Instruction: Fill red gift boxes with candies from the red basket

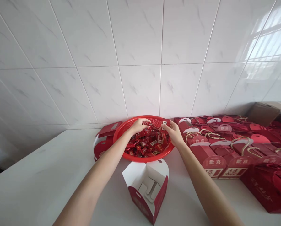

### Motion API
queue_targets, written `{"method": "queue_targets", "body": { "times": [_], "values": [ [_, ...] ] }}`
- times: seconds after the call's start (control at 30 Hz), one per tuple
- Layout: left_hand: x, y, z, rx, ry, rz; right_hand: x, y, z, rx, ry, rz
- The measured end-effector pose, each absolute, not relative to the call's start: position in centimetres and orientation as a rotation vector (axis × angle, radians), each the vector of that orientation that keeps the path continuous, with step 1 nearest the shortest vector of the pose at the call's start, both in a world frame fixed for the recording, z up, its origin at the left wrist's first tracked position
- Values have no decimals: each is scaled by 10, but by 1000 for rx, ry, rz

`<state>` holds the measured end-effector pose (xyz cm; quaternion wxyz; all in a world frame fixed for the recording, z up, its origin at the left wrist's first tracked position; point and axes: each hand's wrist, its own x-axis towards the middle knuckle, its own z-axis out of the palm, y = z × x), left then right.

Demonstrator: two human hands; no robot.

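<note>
Both arms reach forward over a red plastic basket [118, 135] heaped with red-wrapped candies [146, 145]. At the basket's back left, my left hand [140, 125] is closed, its fingers pinched on a red-wrapped candy [148, 123]. My right hand [173, 132] is at the right rim, thumb and fingers closed on a red wrapped candy with a white label [164, 123]. In front of the basket stands an open gift box [145, 194], dark red outside and white inside; its flaps are up and no candy shows in it.
Rows of red gift boxes [214, 161] with rope handles fill the right side. A darker red bag-like box [260, 185] stands at the front right, and a brown carton [264, 113] behind. Folded red boxes [105, 138] lie left of the basket. A tiled wall [140, 91] rises behind the white table [60, 163].
</note>
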<state>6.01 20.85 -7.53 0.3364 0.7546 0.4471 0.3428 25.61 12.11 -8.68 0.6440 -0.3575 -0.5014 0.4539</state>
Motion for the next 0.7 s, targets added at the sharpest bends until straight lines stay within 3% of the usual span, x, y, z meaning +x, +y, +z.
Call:
{"method": "queue_targets", "body": {
  "times": [0.7],
  "values": [
    [62, 207, -71, 1896, 1171, 898, 257, 121, -87, -806, -1172, 1039]
  ]
}}
